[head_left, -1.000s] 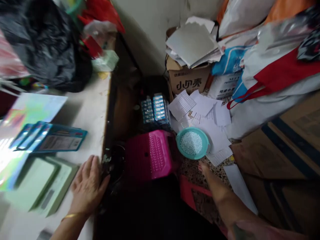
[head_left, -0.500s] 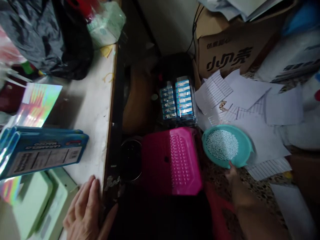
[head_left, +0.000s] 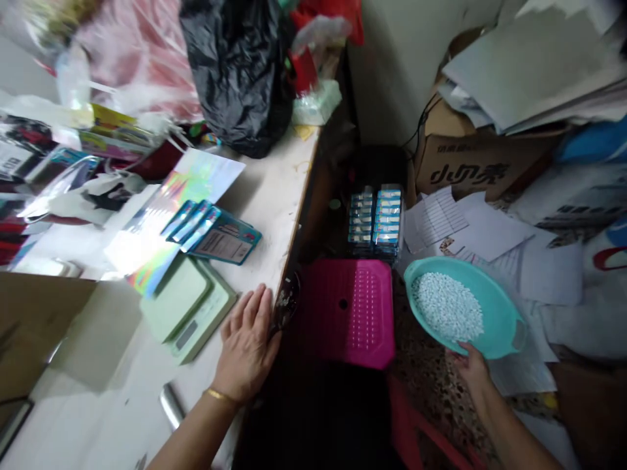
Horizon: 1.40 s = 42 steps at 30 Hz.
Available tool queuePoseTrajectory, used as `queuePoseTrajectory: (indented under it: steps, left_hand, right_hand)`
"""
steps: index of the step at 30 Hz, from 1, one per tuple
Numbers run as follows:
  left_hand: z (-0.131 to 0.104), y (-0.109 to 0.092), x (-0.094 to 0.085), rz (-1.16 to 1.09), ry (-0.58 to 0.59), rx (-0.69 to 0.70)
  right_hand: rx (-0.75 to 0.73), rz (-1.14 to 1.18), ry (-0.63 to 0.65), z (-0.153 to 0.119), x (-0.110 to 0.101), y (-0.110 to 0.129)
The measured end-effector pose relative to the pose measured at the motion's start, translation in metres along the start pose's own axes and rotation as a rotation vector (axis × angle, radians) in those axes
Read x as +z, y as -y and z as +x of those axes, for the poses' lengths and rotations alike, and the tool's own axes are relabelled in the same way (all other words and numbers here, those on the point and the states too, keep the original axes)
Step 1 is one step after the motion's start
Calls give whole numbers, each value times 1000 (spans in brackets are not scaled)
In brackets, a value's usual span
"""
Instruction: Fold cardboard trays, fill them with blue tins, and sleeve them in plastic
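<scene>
A person's right hand (head_left: 471,367) grips the near rim of a teal bowl (head_left: 499,320) of white pellets, fingers curled under it, thumb on the rim. The bowl tilts just right of a pink stool (head_left: 350,312), over loose papers (head_left: 470,225). The left hand (head_left: 247,343) lies flat on the table (head_left: 264,196) edge left of the stool, fingers slightly spread, beside a green scale (head_left: 189,307).

Smooth teal plastic bowl (head_left: 494,320), perforated pink plastic stool (head_left: 357,313), glossy black plastic bag (head_left: 240,65)
</scene>
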State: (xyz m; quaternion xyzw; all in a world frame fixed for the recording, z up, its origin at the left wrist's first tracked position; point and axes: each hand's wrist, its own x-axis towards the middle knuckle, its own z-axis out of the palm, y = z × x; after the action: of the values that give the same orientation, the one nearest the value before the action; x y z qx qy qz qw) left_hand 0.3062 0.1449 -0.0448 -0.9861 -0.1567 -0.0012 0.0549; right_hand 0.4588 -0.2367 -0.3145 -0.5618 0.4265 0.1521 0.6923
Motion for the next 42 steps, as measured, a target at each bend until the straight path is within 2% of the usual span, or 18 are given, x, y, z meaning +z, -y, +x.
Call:
queuePoseTrajectory:
  steps: [3,6,8,11,13,15,18,21,25,28,30,32,34,37,39,42]
  left_hand:
    - [1,-3,2,6,19,-55]
    - [2,-20,-5,4,57,-161]
    - [-2,-41,-18,-67,107,-239]
    - [-22,-71,-51,-356,133,-273]
    - [-47,-80,-77,-621,57,-278]
    - [-81,-74,-103,-872,-74,-326]
    - [-143,-46,-138,-1069,-263,-504]
    - [-215,-12,-166,-1146,-358,-724]
    - [-302,30,-187,-1299,-505,-940]
    - [-353,61,-185,-1485,-584,-1012]
    - [-379,78,-175,-1617,-649,-1067]
    - [-399,89,-162,-1688,-776,-1130]
    - [-413,95,-147,-1730,-905,-1164]
    - [-425,97,-128,-1767,-1045,-1182]
    - [-429,96,-117,-1784,-1097,-1206]
    - [-431,96,-104,-1805,-1110,-1253]
  right_hand:
    - [14,21,39,-44,-41,43]
    - [-55,-27,71,-94,-70,88]
    - [-105,-78,137,-131,-80,113]
    - [-152,-128,260,-186,-78,134]
    - [-190,-143,329,-220,-67,138]
    - [-232,-152,423,-251,-51,138]
    - [-280,-180,608,-299,-20,135]
    - [-317,-238,795,-356,17,129]
    - [-415,-306,1095,-449,73,102]
    - [-569,-350,1290,-515,113,62]
    - [-747,-398,1364,-549,134,31]
    - [-962,-456,1400,-571,148,2]
    - [-1146,-493,1409,-583,154,-22]
    - [-1294,-512,1436,-587,152,-47]
    - [-1350,-504,1466,-586,148,-58]
    - [-1460,-465,1491,-584,144,-68]
